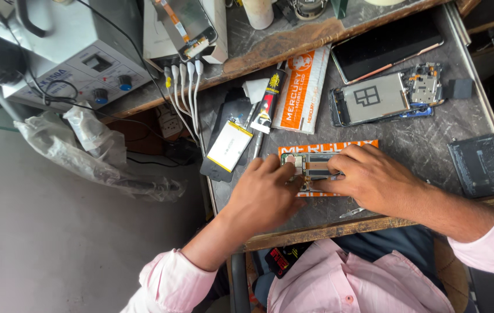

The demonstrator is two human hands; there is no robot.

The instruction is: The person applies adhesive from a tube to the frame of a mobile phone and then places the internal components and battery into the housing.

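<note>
My fingers are down on the opened phone (311, 168), both hands closed in on it. Left hand (264, 194) comes in from seven o'clock, fingertips curled onto the phone's left end. Right hand (374, 179) reaches in from four o'clock, fingers pressed flat along its right end and lower edge. Whether I'm pinching a small part between them, I can't tell; the knuckles hide it. The phone lies on an orange packet (328, 148) on the grey bench (421, 145), long axis running nine to three, straight across me. Both hands touch it; neither is nearer. A battery (229, 145) lies at ten o'clock, tweezers (351, 213) at five.
</note>
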